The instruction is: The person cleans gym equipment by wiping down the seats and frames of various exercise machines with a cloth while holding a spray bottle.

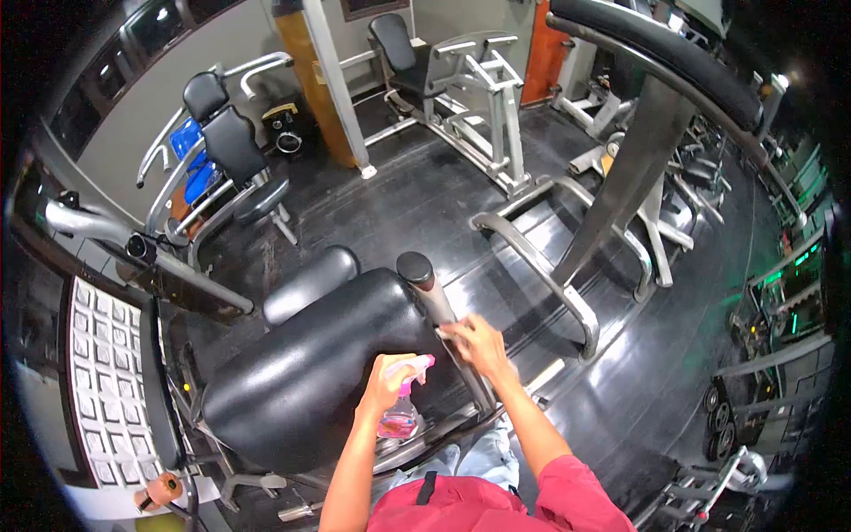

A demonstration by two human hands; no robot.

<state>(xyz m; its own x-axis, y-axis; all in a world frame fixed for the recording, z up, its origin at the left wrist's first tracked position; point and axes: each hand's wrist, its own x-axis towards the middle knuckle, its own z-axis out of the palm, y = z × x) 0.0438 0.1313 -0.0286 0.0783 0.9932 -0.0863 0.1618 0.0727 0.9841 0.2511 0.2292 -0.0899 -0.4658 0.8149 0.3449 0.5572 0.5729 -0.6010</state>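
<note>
My left hand (381, 385) is wrapped around the neck of a spray bottle (401, 418) with a pink-and-white trigger head and pink liquid inside. The bottle is held upright in front of a large black padded cushion (297, 368), its nozzle pointing right. My right hand (482, 346) is at the side of a metal post (434, 300) with a black end cap, just right of the cushion. Its fingers are bent in at the post, and I cannot tell what is pinched in them. A smaller black pad (310, 285) lies beyond the big cushion.
Seated machines (235, 146) and a leg machine (483, 106) stand across the black floor. A large frame with a padded bar (665, 49) rises on the right. Left of the cushion is a white panel of raised squares (108, 381). A yellow-brown column (312, 80) stands at the back.
</note>
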